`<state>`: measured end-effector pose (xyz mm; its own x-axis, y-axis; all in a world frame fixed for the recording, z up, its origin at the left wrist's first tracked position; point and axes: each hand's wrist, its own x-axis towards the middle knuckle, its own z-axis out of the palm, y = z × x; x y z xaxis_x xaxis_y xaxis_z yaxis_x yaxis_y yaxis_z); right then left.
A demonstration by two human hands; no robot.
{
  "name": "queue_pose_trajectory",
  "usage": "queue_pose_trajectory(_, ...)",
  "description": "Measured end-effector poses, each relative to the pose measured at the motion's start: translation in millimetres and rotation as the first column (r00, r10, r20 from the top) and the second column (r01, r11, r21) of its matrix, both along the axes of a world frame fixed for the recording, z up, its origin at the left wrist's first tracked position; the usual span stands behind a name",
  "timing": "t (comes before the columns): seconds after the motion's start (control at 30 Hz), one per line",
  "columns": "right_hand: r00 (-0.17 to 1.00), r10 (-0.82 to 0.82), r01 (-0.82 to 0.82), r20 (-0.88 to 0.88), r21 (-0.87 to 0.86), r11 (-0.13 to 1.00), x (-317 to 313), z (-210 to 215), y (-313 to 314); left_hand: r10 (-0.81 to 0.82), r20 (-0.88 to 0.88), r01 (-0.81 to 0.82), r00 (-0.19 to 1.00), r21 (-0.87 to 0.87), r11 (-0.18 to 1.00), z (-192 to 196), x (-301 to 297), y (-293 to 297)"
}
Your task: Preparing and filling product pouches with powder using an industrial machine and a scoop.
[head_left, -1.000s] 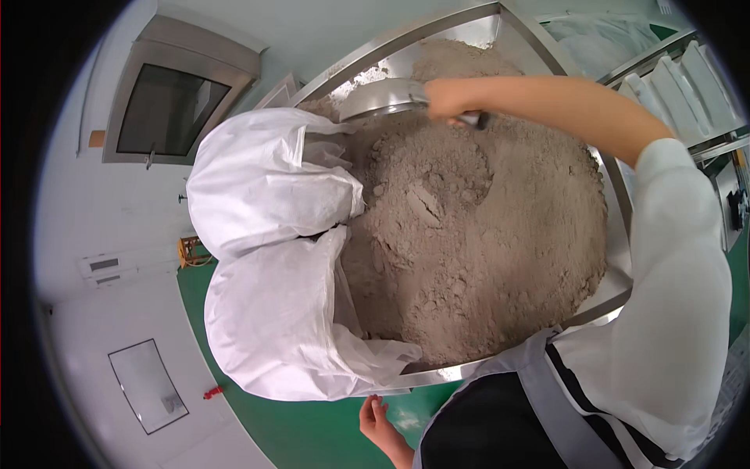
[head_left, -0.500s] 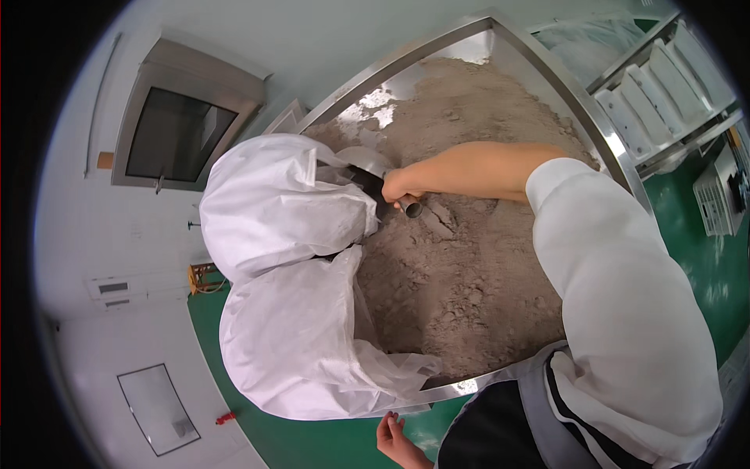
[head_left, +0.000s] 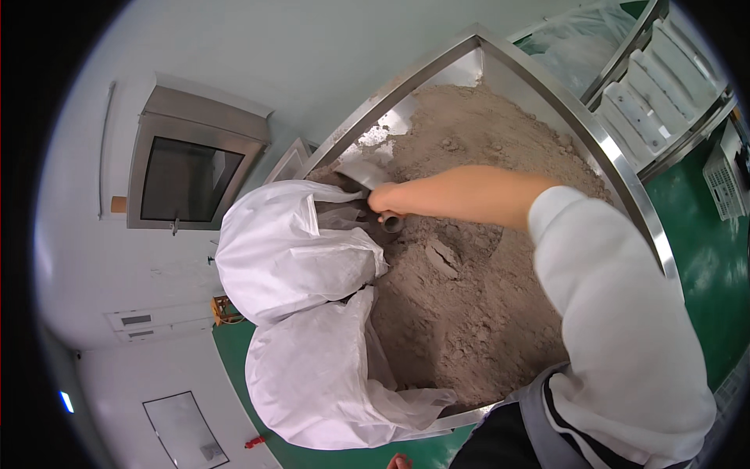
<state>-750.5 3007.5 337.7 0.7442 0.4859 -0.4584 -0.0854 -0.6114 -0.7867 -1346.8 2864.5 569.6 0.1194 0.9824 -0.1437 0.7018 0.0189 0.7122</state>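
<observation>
- Nearest, the left hand (head_left: 399,463) shows only as fingertips at the lower edge; whether it is wide or holding anything, I cannot tell.
- The nearer white bag (head_left: 305,383) bulges on the left, its mouth open toward the powder; how full it is stays hidden.
- Plenty of grey-brown powder (head_left: 500,305) lies loose in the steel tray (head_left: 582,109), so by its look the scooping is well short of finished.
- Beyond, the right hand (head_left: 384,198) is closed around the handle of a metal scoop (head_left: 364,173), at the mouth of the farther white bag (head_left: 289,250); its load cannot be seen.
- The scoop's long axis runs aslant: blade to the upper left, hollow handle end to the lower right, facing the viewer.
- Farthest, bare metal shows near the tray's far corner, so that part looks partly cleared.
</observation>
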Motion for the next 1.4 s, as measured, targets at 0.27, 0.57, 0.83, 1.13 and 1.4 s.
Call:
queue_pose_trajectory(0.27, 0.597, -0.801, 0.687, 0.03, -0.534, 0.492, 121, -45, -51, -0.307, -0.031, 0.299, 0.951, -0.153, 0.942, -17, 34, 2)
queue_pose_trajectory(0.57, 0.835, 0.547, -0.55, -0.056, -0.09, 0.83, -6, 63, -111, 0.068, -0.23, 0.014, 0.971, 0.337, 0.941, 68, 63, -12)
queue_pose_trajectory(0.83, 0.676, 0.672, -0.627, 0.303, -0.242, 0.74, 4, 161, -238, -0.394, -0.73, 0.809, 0.559, 0.583, 0.067, 139, 264, 72)
queue_pose_trajectory(1.13, 0.218, 0.768, -0.538, 0.603, -0.582, 0.61, 29, 144, -299, -0.167, -0.986, 0.997, -0.003, -0.015, 0.069, 49, 511, 202)
queue_pose_trajectory(1.4, 0.073, 0.745, -0.439, 0.663, -0.649, 0.621, 39, 163, -283, -0.387, -0.918, 0.996, -0.083, -0.081, -0.022, 2, 524, 255)
